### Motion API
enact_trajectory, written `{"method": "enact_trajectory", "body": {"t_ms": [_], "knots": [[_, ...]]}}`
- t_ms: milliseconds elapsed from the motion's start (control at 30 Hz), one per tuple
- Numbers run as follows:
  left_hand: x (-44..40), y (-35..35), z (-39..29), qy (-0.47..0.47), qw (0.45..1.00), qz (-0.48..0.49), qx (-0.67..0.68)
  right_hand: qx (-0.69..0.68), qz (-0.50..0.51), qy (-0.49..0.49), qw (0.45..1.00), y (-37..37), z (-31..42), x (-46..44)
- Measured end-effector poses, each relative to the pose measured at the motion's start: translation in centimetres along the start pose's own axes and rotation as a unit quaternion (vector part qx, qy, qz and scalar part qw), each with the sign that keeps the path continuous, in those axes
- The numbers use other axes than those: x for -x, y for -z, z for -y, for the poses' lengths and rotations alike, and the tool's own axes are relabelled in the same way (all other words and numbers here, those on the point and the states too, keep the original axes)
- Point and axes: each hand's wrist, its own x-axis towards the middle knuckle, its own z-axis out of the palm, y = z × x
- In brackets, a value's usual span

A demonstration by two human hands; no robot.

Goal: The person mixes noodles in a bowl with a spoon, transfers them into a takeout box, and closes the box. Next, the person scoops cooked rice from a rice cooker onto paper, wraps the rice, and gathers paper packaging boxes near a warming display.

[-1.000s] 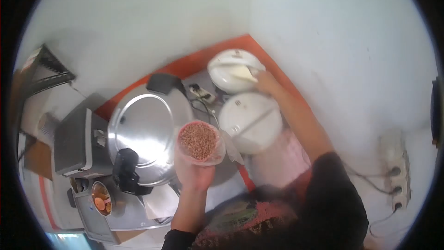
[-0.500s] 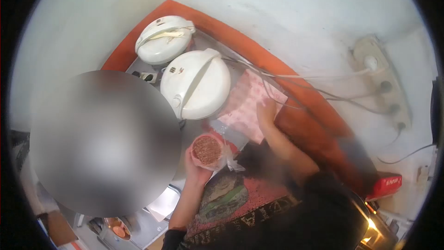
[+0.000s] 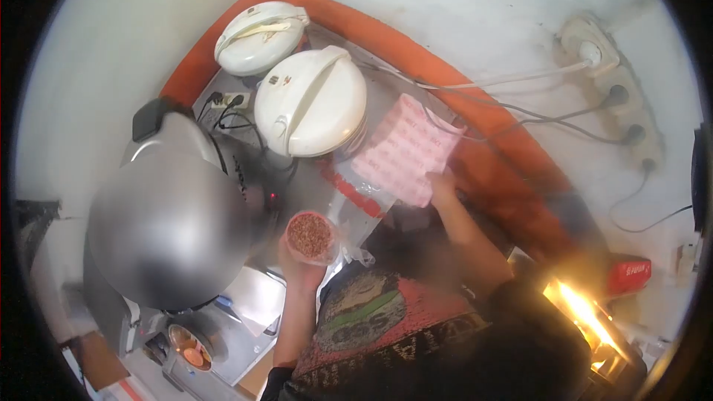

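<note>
My left hand (image 3: 301, 271) holds a round container of brown granules (image 3: 310, 235) from below, with clear plastic hanging from its right side. At the near edge of a pink patterned paper sheet (image 3: 407, 147), my right hand (image 3: 441, 184) has its fingers closed on the paper. Just beyond the paper stands a white round-lidded cooker (image 3: 312, 104). Behind it is a second white cooker (image 3: 260, 41) with a pale flat utensil (image 3: 269, 28) on its lid.
A large blurred metal lid (image 3: 171, 226) fills the left side, over a pot. Near the bottom stands a bowl with orange contents (image 3: 190, 349). Cables run to a wall socket strip (image 3: 620, 96). A red packet (image 3: 630, 276) and bright flame-like light (image 3: 587, 315) are at right.
The view has swung rightward. My right hand has left the farther cooker and now grips the pink paper. The metal lid has come up off the pot. The container remains in my left hand.
</note>
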Motion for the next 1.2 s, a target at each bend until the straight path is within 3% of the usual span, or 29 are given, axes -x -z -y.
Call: {"method": "enact_trajectory", "body": {"t_ms": [133, 200, 333, 467, 567, 667, 700, 800, 900, 1000, 1100, 1167, 1200], "knots": [[3.6, 2.3, -1.0, -0.061, 0.998, -0.003, -0.029, 0.039, 0.043, 0.033, 0.998, -0.3, 6.5, 8.0], [5.6, 3.0, -1.6, -0.082, 0.996, -0.038, 0.018, 0.078, 0.107, -0.016, 0.991, 0.3, 7.2, 10.4], [8.8, 3.1, -2.7, -0.125, 0.990, -0.057, -0.009, 0.184, 0.217, -0.074, 0.956, -2.0, 8.9, 16.2], [10.9, 1.5, -3.3, -0.128, 0.986, -0.092, 0.053, 0.269, 0.392, -0.070, 0.877, -5.3, 5.9, 19.3], [11.9, 1.6, -3.5, -0.132, 0.985, -0.088, 0.068, 0.326, 0.434, -0.013, 0.839, -7.7, 4.0, 19.3], [12.2, 2.2, -3.6, -0.122, 0.985, -0.091, 0.081, 0.345, 0.432, -0.054, 0.831, -8.8, 2.7, 16.5], [12.2, 2.8, -3.5, -0.122, 0.986, -0.092, 0.073, 0.260, 0.458, -0.123, 0.841, -8.4, 0.6, 13.7], [11.8, 2.8, -3.2, -0.112, 0.986, -0.098, 0.072, 0.425, 0.376, -0.073, 0.820, -9.7, -1.6, 10.8], [11.8, 2.2, -3.1, -0.102, 0.984, -0.116, 0.084, 0.505, 0.309, 0.132, 0.795, -9.4, -3.7, 9.8], [11.4, 2.6, -2.9, -0.120, 0.987, -0.097, 0.055, 0.534, 0.280, 0.145, 0.784, -9.8, -3.5, 9.0], [11.1, 1.9, -2.8, -0.140, 0.986, -0.083, 0.045, 0.659, 0.169, 0.237, 0.693, -11.2, -2.3, 9.4], [10.6, 1.7, -2.7, -0.164, 0.983, -0.073, 0.044, 0.438, 0.134, 0.343, 0.820, -15.1, 3.2, 9.9], [10.5, 1.7, -2.5, -0.176, 0.981, -0.072, 0.044, 0.353, 0.142, 0.409, 0.830, -17.8, 7.0, 10.8]]}}
